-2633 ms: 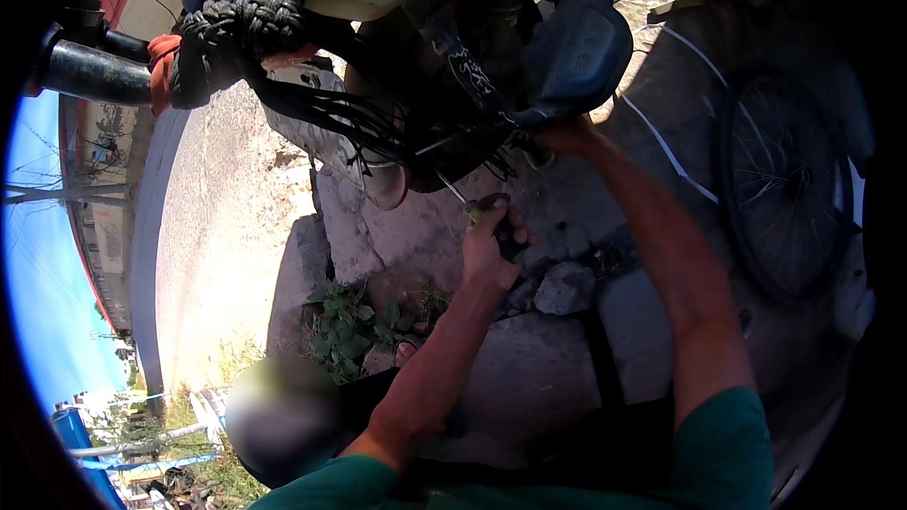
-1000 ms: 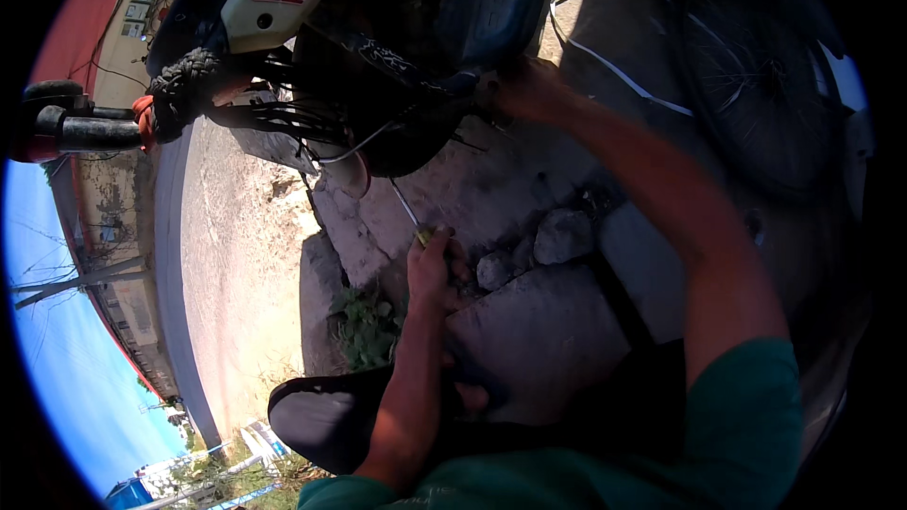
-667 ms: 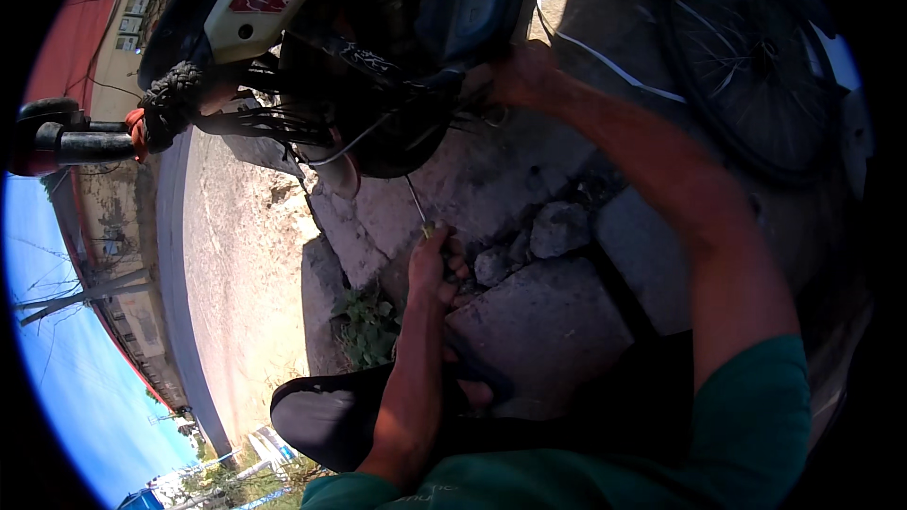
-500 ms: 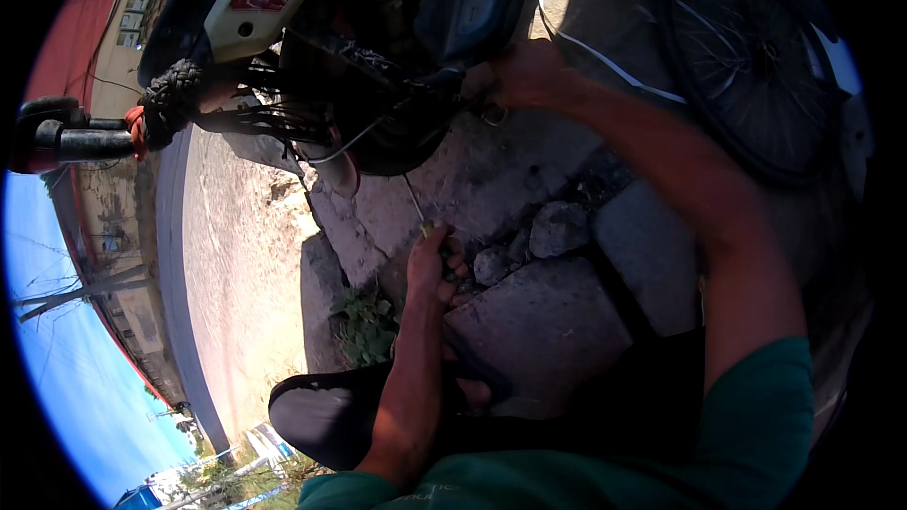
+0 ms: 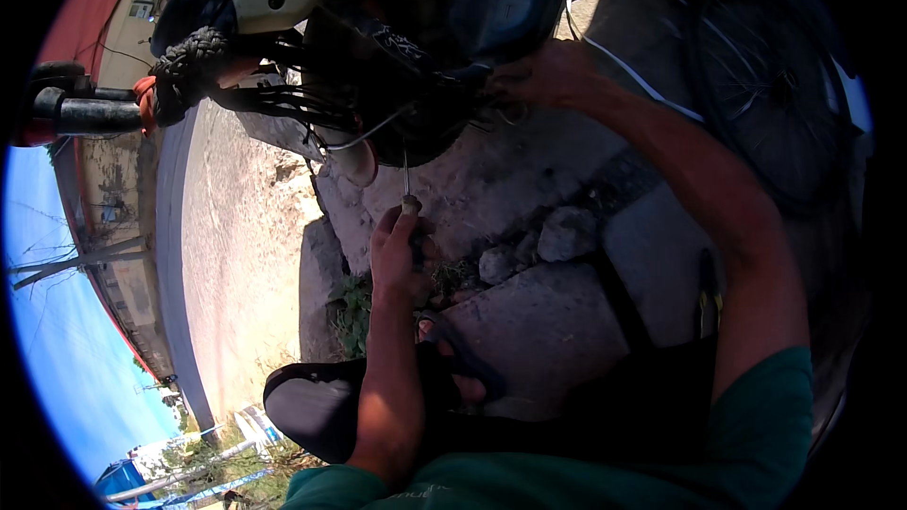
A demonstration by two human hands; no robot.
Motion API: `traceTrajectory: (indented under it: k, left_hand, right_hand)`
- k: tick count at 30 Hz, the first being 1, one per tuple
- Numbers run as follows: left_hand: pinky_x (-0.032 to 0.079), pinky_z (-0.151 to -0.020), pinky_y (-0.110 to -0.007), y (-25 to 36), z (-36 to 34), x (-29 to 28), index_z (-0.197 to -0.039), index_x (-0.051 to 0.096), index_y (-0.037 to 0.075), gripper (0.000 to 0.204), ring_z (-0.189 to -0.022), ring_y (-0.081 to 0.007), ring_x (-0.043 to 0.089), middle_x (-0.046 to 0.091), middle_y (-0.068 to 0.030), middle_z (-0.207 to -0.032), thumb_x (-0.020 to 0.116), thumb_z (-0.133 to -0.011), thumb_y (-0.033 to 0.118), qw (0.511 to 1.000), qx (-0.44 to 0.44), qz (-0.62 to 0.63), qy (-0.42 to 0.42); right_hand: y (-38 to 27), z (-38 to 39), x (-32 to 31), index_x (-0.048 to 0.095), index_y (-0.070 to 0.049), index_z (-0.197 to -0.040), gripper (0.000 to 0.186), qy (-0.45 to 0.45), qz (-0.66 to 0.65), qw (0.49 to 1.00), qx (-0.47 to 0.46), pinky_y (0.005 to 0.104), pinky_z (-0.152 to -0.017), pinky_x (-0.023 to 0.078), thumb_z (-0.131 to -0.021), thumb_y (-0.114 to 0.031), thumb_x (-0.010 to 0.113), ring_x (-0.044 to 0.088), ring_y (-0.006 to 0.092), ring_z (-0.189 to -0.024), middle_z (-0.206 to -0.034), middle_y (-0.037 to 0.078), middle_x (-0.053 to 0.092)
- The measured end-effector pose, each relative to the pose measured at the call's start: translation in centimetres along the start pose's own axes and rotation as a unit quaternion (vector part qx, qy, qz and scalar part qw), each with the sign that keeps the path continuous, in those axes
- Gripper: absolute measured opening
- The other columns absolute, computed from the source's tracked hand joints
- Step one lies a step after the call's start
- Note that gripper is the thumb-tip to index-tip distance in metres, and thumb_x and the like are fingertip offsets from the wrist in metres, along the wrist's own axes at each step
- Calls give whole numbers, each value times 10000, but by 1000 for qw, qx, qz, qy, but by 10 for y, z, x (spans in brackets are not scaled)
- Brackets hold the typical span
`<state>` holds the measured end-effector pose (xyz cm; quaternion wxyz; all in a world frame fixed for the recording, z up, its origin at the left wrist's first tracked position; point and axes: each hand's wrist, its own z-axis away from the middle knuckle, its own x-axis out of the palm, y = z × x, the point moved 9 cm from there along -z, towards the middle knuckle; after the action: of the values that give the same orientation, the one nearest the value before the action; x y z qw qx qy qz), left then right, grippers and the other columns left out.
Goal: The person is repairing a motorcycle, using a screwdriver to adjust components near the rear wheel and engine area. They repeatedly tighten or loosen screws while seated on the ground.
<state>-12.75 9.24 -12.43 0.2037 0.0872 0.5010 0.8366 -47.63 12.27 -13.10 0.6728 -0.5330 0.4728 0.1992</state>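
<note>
My left hand is closed around the handle of a screwdriver. The thin metal shaft points upward, and its tip disappears into the dark underside of a motorbike. Up and to the right, my right hand has its fingers curled against a dark part of the motorbike, below a dark blue housing. What those fingers hold is lost in shadow. Loose black cables and a bent metal rod hang between the hands and the handlebar's braided wrap.
A spoked wheel with a tyre lies at the far right, with a white strip beside it. Broken stones fill a gap between concrete slabs. Near my right elbow is a dark tool with yellow edges. Green weeds grow beside my left forearm.
My left hand has shifted left and slightly up in the picture, and the screwdriver now stands more upright. My right hand remains at the motorbike. The view has shifted a little.
</note>
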Motion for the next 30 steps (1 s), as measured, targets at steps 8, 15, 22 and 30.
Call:
traceTrajectory:
  k: [8, 15, 22, 30]
  left_hand:
    - [345, -389, -273, 8, 6, -20, -1125, 566, 8, 284, -465, -144, 487, 604, -94, -755, 533, -998, 261, 998, -27, 55, -12]
    - [328, -360, -247, 23, -20, -35, -1142, 564, -2, 326, -425, -129, 460, 633, -124, -777, 513, -1007, 291, 992, -84, 50, -78]
    - [323, -355, -236, 47, -24, -39, -1160, 563, -1, 308, -418, -120, 465, 638, -126, -778, 516, -1009, 263, 990, -100, -45, -92]
    - [355, -390, -276, 30, 9, 31, -1160, 551, 0, 307, -477, -124, 470, 622, -117, -816, 503, -1014, 265, 998, -52, 33, 29]
  right_hand:
    - [4, -14, -1, 694, -134, -1153, 688, 57, -80, 992, -78, 406, -787, 550, -710, -659, 730, 706, 291, -891, -989, 109, 728]
    - [3, -16, -10, 694, -113, -1134, 633, 95, -260, 950, -143, 372, -826, 535, -709, -567, 815, 685, 209, -913, -978, 77, 724]
    - [-10, -20, 1, 702, -131, -1146, 538, -16, -273, 950, -149, 349, -849, 525, -762, -492, 809, 670, 193, -945, -1061, 73, 714]
    - [-17, -12, -1, 736, -167, -1088, 311, -89, -157, 966, -186, 345, -850, 540, -821, -325, 765, 695, 193, -954, -1064, 82, 726]
